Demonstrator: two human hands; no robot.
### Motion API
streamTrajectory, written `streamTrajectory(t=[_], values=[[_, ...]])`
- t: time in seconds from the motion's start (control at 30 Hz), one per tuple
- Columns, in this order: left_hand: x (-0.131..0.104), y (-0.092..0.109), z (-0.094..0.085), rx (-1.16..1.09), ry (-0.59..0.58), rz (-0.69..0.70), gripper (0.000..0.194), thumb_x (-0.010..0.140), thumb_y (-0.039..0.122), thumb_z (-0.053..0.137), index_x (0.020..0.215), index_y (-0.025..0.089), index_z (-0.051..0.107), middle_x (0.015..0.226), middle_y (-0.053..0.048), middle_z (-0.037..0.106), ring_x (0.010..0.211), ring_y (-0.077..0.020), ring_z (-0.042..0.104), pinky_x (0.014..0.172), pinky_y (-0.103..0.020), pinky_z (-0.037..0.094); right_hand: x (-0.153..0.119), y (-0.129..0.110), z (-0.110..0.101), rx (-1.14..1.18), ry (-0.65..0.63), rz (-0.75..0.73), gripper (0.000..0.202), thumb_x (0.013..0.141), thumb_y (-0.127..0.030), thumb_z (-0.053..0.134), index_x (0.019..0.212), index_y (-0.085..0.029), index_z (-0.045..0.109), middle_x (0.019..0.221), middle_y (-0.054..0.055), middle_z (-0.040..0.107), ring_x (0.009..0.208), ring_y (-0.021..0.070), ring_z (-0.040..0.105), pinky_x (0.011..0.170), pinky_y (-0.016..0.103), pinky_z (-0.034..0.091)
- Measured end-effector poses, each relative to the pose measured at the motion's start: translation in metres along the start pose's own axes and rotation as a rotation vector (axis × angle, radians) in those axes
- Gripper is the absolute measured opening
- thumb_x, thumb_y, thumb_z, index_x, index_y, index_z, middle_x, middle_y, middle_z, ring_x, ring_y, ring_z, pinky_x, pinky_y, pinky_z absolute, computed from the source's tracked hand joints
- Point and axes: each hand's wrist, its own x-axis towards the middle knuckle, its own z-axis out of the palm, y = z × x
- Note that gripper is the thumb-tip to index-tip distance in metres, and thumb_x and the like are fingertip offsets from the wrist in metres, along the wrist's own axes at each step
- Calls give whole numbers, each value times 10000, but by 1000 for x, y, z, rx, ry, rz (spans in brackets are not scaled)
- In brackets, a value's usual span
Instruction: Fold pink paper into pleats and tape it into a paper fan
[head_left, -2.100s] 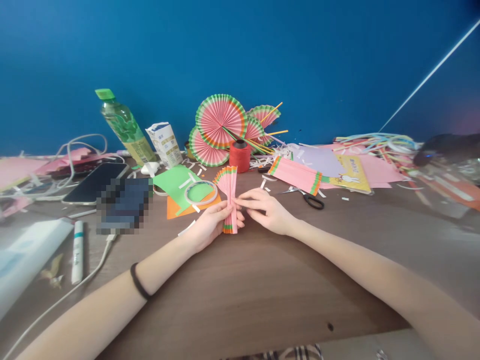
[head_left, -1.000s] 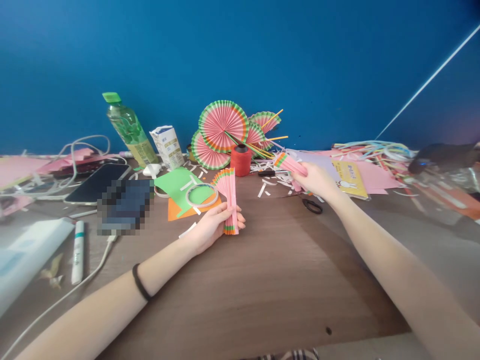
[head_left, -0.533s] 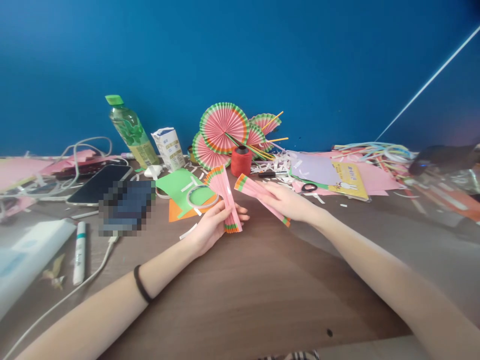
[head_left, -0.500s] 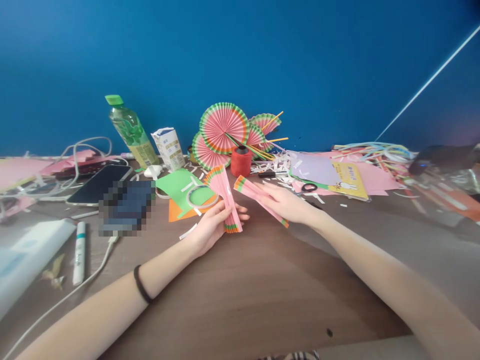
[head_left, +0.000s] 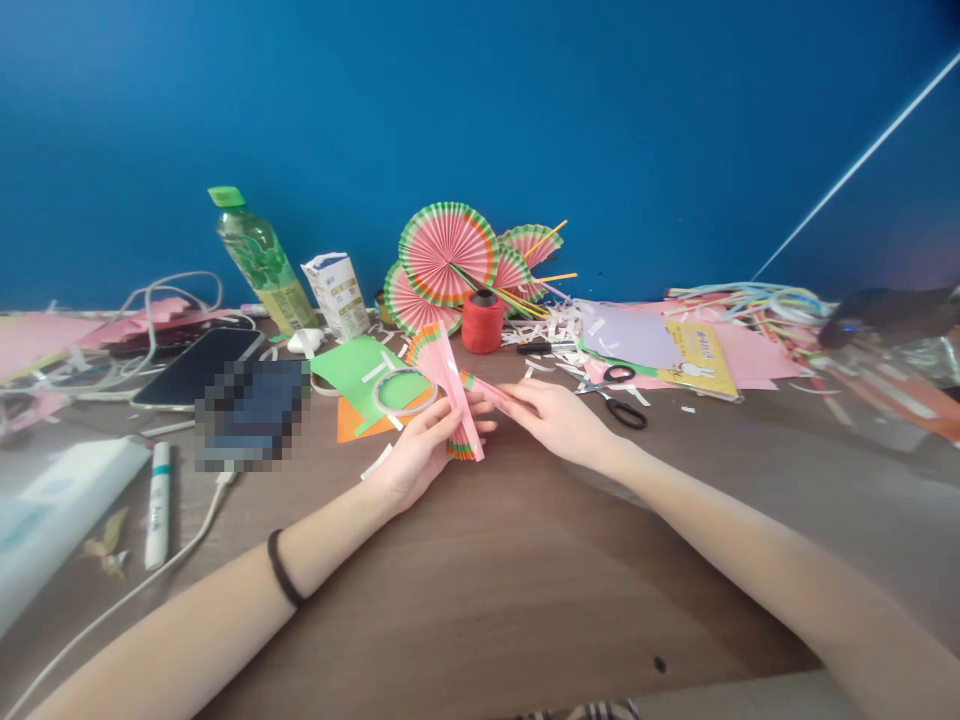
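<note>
Above the desk's middle, my left hand (head_left: 424, 450) is closed on a pleated pink paper fan (head_left: 448, 388) with orange and green edges, its flat pink side turned to the right. My right hand (head_left: 551, 415) pinches a second folded pink paper strip (head_left: 487, 391), whose orange and green end lies close against the fan's right side; whether they touch is unclear. Much of this strip is hidden by my right fingers. Behind them stands a red thread spool (head_left: 482, 324), with finished round paper fans (head_left: 448, 252) against the wall.
Left of my hands lie a tape roll (head_left: 405, 393) and green paper (head_left: 352, 375). A bottle (head_left: 262, 260), carton (head_left: 336, 295), phone (head_left: 202, 368) and marker (head_left: 158, 505) are farther left. Scissors (head_left: 621, 395) and a yellow packet (head_left: 701, 360) lie right, among paper scraps.
My right hand has moved left, bringing its folded strip from apart to right beside the fan, and the strip has turned. The scissors are now uncovered. My left hand has barely moved.
</note>
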Motion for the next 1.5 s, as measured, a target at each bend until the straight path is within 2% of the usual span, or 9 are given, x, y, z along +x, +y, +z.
streamTrajectory(t=[0.1,0.3,0.57,0.77,1.03,1.17,1.3,1.5], values=[[1,-1,-1,-40,15,-17,274,821,260,568,1076,172,613,1194,-102,591,1009,-224,594,825,-324,475,-1,-2,2,76,53,22,262,882,-339,427,1032,-217,603,986,53,658,844,192,609,747,318,456],[1,-1,-1,-53,38,-12,269,825,261,566,1080,188,611,1187,-90,595,1033,-218,583,835,-325,472,-5,-11,6,225,139,56,134,826,-329,495,788,-211,546,785,15,661,711,166,617,684,310,481],[0,-2,0,-38,13,-2,255,818,267,574,1047,162,612,1042,-93,651,993,-212,599,855,-326,452,-6,-11,8,511,25,140,127,729,-243,569,735,-211,446,717,-17,578,682,154,616,650,310,504],[-1,0,3,1,-13,-29,241,823,276,566,1033,165,605,1005,-86,658,941,-208,612,794,-313,470,-5,-11,8,866,-182,148,227,712,-165,564,735,-225,346,666,-53,549,630,139,629,623,318,525],[-1,0,4,18,-9,-32,265,816,288,574,1051,168,603,1005,-89,655,928,-206,608,728,-289,475,-3,-4,12,1036,-230,164,292,696,-182,627,791,-217,353,743,-59,545,588,124,644,615,325,540],[-1,0,4,10,-6,-33,285,809,291,582,1068,173,594,993,-83,656,892,-198,617,703,-282,474,-2,-5,10,1081,-215,197,316,662,-206,676,779,-204,383,816,-27,563,654,115,640,632,300,544],[-1,1,5,6,-6,-38,263,800,287,593,1035,169,593,953,-72,663,822,-181,633,697,-283,479,-1,-5,7,1073,-197,188,304,670,-247,684,764,-197,399,809,-31,534,633,110,622,620,304,536],[-3,2,5,37,12,-55,192,799,290,593,930,149,590,841,-57,673,760,-170,644,702,-284,479,3,0,6,1017,35,108,267,724,-287,637,773,-215,385,721,-70,455,534,74,533,554,269,465]])
